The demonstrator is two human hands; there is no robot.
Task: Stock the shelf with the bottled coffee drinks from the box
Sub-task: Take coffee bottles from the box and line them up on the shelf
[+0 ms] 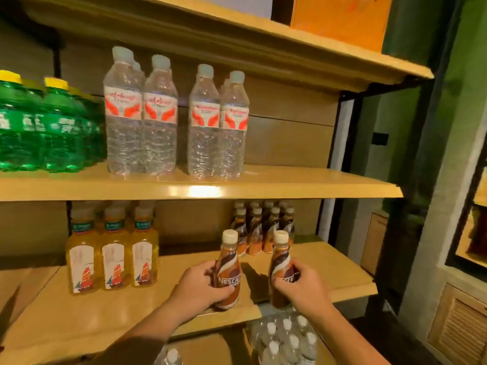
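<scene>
My left hand (199, 288) grips a brown coffee bottle (228, 270) with a cream cap, upright over the front edge of the lower wooden shelf (110, 312). A second coffee bottle (280, 264) of the same kind is held upright in my right hand (300, 285), just off the shelf's front edge. Several more coffee bottles (263, 230) stand in rows at the back right of this shelf, behind the two I hold. The box is not in view.
Yellow tea bottles (113, 254) stand at the lower shelf's left. The shelf above (316, 188) carries clear water bottles (174, 119) and green bottles (44, 127). White-capped bottles (287, 335) sit below. An orange carton (340, 19) rests on the top shelf.
</scene>
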